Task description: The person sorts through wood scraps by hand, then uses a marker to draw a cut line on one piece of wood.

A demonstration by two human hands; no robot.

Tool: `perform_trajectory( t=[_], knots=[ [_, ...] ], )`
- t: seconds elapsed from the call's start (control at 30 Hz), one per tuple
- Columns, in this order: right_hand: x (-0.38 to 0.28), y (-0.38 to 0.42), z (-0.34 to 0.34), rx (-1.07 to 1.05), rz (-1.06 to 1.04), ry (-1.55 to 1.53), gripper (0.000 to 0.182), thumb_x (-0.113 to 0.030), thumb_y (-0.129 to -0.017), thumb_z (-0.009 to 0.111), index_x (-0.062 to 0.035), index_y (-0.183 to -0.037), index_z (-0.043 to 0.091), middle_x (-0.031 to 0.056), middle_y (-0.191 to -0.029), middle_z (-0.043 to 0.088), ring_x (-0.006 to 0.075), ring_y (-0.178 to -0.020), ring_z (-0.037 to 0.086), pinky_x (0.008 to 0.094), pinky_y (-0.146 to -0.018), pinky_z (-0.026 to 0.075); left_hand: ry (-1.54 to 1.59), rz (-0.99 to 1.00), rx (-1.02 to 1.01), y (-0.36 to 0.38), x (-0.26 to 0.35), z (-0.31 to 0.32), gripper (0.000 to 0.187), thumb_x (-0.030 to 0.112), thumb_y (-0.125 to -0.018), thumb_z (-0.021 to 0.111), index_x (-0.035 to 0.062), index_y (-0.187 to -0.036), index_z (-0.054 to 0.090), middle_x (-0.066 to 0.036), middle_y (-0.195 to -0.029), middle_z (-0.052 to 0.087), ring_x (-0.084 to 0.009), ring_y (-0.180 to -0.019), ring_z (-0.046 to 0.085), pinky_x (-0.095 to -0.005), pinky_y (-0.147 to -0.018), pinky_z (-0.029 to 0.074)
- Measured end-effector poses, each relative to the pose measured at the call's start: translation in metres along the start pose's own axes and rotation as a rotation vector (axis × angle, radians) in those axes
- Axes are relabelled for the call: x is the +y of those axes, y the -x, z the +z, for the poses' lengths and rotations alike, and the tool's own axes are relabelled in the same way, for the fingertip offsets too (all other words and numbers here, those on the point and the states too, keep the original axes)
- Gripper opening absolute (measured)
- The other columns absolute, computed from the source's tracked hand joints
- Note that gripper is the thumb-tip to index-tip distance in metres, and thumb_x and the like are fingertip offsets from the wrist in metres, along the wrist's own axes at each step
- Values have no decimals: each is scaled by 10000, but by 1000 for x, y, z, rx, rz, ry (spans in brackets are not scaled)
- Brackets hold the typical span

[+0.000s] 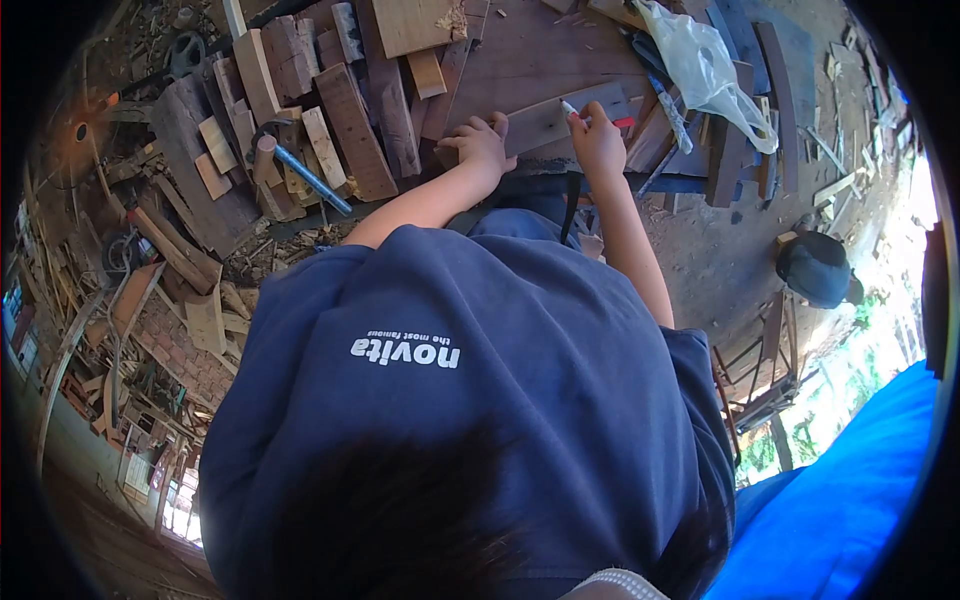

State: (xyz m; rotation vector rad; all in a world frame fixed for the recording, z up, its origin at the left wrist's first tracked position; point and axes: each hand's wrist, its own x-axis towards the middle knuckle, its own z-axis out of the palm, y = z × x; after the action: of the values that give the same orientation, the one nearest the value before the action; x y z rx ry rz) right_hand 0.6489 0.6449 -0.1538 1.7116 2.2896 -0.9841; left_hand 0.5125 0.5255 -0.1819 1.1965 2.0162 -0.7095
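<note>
A grey-brown wooden plank [538, 122] lies at a slant on the dark work surface in front of me. My left hand [482, 147] rests on its left end, fingers spread and pressing down. Near its right half, my right hand [598, 142] is closed around a slim white-and-red marker [625, 122]. The marker's pale end points up and to the left, over the plank, and its red part sticks out to the right of the fingers. My palm and fingers hide the middle of the marker.
Wooden blocks and boards [355, 130] crowd the left, with a blue-handled hammer [312, 180] among them. A clear plastic bag [700, 65] lies on more wood at the right. A dark cap [815, 270] sits farther right, and scrap wood covers the ground at left.
</note>
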Motion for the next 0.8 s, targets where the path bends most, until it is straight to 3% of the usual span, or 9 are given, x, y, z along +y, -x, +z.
perform_trajectory(
  t=[0.63,0.8],
  knots=[
    [1,-6,-6,-51,-16,32,273,-366,-880,623,-106,-963,627,176,-891,699,389,-851,667,479,-707,513,12,19,27,-2,-2,6,887,608,-785,648,160,-1428,233,-234,-1211,466,-467,-1097,537,-738,-799,437],
    [4,5,-6,-27,10,5,263,-356,-873,635,-106,-953,627,167,-857,700,385,-830,670,468,-686,515,13,43,57,-5,-2,12,878,630,-787,630,150,-1406,232,-277,-1176,479,-501,-1058,548,-751,-789,436]
  ],
)
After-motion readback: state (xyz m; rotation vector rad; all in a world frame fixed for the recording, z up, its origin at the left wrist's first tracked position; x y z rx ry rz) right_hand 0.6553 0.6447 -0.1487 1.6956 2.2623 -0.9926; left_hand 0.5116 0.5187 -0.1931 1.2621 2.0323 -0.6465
